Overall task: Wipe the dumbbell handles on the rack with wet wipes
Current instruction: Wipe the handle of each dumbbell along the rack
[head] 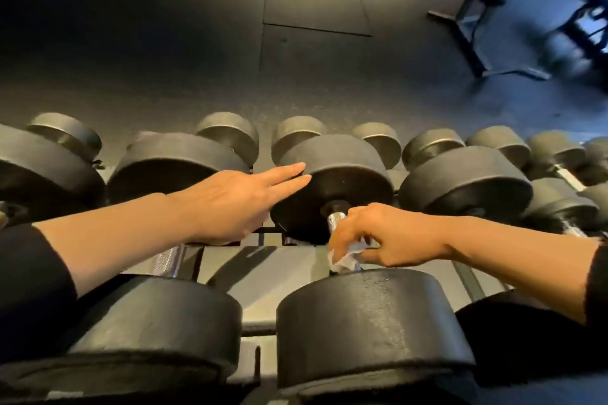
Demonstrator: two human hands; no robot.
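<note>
One dumbbell handle [336, 220] runs away from the viewer.

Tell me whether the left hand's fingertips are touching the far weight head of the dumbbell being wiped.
Touching. In the head view, the left hand lays straight fingertips on the far weight head's rim, no gap showing.

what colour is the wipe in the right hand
White, a crumpled wipe the right hand grips at the handle; head view.
</note>
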